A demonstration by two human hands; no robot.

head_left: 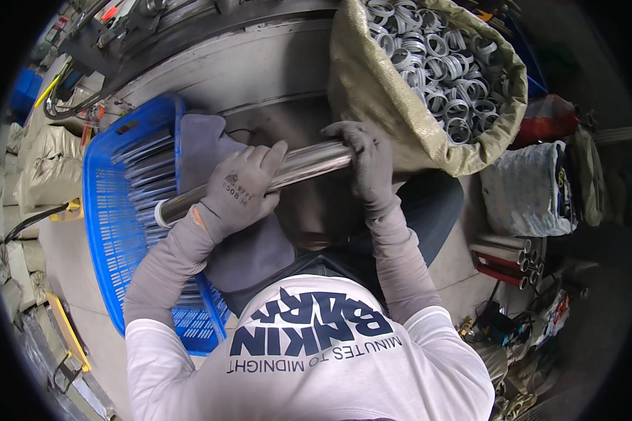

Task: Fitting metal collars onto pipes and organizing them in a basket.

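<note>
A shiny metal tube (314, 164) lies slantwise across my lap, its right end higher in the view. My left hand (240, 188), in a grey glove, is wrapped around its middle. At the tube's right end, my gloved right hand (369, 165) is closed over it, hiding that end. A white ring (161, 214) shows at the left end, next to my left wrist. Beyond my right hand stands a woven sack (379, 112) full of grey-white rings (456, 70). A grey pad (253, 256) covers my left thigh.
Left of me, a blue plastic basket (104, 210) holds several metal tubes (151, 172). More tubes (502, 251) are stacked at the right, below a white bag (527, 193). Machinery (130, 52) fills the far left. A power tool (502, 326) lies at the lower right.
</note>
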